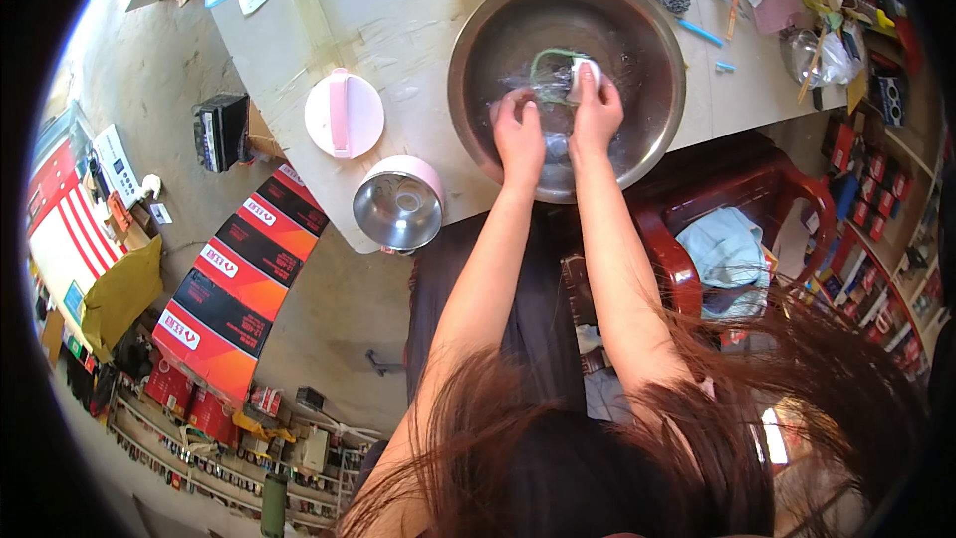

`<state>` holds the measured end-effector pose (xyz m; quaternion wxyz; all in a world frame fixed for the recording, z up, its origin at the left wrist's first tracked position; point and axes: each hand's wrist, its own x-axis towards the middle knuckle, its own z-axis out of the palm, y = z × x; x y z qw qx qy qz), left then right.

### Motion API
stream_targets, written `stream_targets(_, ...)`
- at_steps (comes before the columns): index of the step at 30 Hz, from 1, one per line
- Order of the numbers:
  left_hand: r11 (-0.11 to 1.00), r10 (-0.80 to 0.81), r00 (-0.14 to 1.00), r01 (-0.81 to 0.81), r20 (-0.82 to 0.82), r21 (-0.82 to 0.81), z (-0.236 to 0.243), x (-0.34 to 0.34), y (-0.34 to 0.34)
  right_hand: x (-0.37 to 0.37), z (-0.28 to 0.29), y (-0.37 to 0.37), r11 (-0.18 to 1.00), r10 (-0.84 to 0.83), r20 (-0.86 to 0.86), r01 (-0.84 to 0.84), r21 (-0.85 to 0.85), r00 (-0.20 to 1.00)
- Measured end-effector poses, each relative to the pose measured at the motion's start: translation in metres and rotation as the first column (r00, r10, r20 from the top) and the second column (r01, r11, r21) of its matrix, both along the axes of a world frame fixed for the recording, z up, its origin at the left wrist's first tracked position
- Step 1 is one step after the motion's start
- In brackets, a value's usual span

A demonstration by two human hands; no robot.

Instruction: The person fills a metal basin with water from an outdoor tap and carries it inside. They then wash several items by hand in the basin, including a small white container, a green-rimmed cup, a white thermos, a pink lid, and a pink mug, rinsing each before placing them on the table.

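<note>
One big off-white desk (418, 50), scuffed top, carries the lot. At its near edge: a wide round stainless-steel basin (483, 45). Left of it, at the near-left corner, a pink-walled round steel pot (396, 209), open side up; just far of that, a round white lid w/ pink bar handle (341, 115). Both hands are in the basin. Right hand (597, 115): thumb & fingers pinch a small white piece. Left hand (520, 144): fingers curled, by the basin's left-centre; can't tell if they grip anything, too blurry. Between them, a thin green loop or rim (535, 70), poss. edging something clear. Smallest, the white piece (595, 66) sits right of basin centre: prob. light, fairly stiff, slippery if wet, so best held by opp. sides, thumb on top.
</note>
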<state>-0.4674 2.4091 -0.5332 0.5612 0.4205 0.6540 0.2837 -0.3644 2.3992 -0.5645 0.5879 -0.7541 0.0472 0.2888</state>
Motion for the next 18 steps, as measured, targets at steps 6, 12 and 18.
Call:
stream_targets(6,0.857,-0.314,0.771,0.482,-0.554,0.185,0.042,0.0,-0.008,0.01,0.053,-0.006,0.981,0.16,0.109,-0.17,0.096,0.981)
stream_targets(12,0.619,-0.573,0.267,0.761,-0.775,-0.195,0.08,-0.002,0.0,-0.001,0.143,-0.004,0.762,0.636,0.599,-0.519,-0.387,0.486)
stream_targets(18,0.535,-0.565,0.135,0.811,-0.814,-0.237,0.1,-0.005,0.008,-0.004,0.182,-0.008,0.751,0.584,0.78,-0.516,-0.412,0.227)
